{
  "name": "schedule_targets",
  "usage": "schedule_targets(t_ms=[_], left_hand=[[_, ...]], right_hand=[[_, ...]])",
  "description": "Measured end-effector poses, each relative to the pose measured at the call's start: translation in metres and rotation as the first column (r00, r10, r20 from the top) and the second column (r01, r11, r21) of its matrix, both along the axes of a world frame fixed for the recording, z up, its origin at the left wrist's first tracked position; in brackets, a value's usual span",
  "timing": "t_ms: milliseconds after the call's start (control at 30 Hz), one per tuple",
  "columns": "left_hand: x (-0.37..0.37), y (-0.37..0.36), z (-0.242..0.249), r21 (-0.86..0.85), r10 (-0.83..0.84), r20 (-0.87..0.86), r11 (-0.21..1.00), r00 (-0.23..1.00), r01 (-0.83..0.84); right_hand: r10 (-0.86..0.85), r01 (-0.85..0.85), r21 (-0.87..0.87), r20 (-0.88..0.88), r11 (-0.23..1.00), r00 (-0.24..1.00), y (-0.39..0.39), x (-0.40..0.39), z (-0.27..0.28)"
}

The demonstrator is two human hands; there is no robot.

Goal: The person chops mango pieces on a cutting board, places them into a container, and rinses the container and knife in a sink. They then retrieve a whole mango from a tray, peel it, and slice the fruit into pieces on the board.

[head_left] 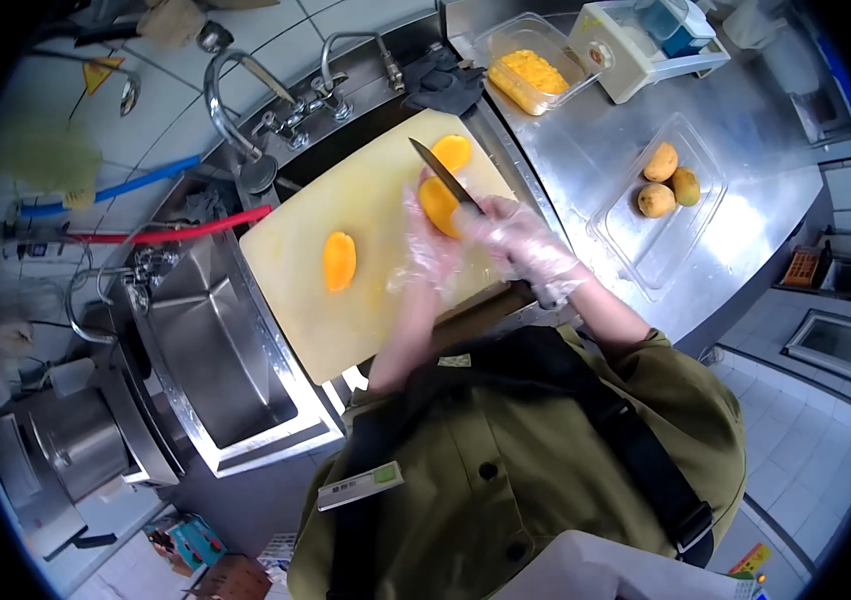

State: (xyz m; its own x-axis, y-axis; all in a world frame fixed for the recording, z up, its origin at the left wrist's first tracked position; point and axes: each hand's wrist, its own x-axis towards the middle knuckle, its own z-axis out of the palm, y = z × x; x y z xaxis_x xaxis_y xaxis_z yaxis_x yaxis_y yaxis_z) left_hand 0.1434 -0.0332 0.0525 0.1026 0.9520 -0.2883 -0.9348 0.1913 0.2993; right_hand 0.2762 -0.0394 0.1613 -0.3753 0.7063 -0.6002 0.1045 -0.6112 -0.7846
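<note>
My left hand, in a clear plastic glove, is closed round a peeled orange-yellow mango piece over the cutting board. In my gloved right hand is a knife, its dark blade slanting up and left across the mango piece. Just beyond the blade, near the board's far edge, lies another mango piece. A third mango piece rests by itself on the left part of the board.
The board spans a sink beside a second steel basin. Faucets stand behind it. On the right counter are a container of cut yellow fruit, a clear tray with several whole mangoes, and a white appliance.
</note>
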Motion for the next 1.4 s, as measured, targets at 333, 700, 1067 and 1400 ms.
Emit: schedule_targets(t_ms=[333, 700, 1067, 1400], left_hand=[[-0.057, -0.025, 0.017, 0.001, -0.152, 0.174, 0.988, 0.973, 0.155], [-0.049, -0.031, 0.046, 0.065, -0.024, -0.528, 0.996, 0.849, 0.068], [-0.046, -0.030, 0.045, 0.121, 0.072, -0.442, 0.992, 0.894, -0.020], [-0.045, -0.022, 0.038, 0.187, 0.147, -0.290, 0.978, 0.946, -0.095]], right_hand=[[-0.217, -0.961, 0.265, 0.936, -0.082, 0.276, 0.017, 0.040, 0.043], [-0.150, -0.936, 0.294, 0.934, -0.194, 0.324, 0.003, 0.008, 0.050], [-0.176, -0.942, 0.264, 0.937, -0.206, 0.301, -0.005, 0.027, 0.053], [-0.208, -0.931, 0.331, 0.910, -0.154, 0.358, -0.011, 0.047, 0.019]])
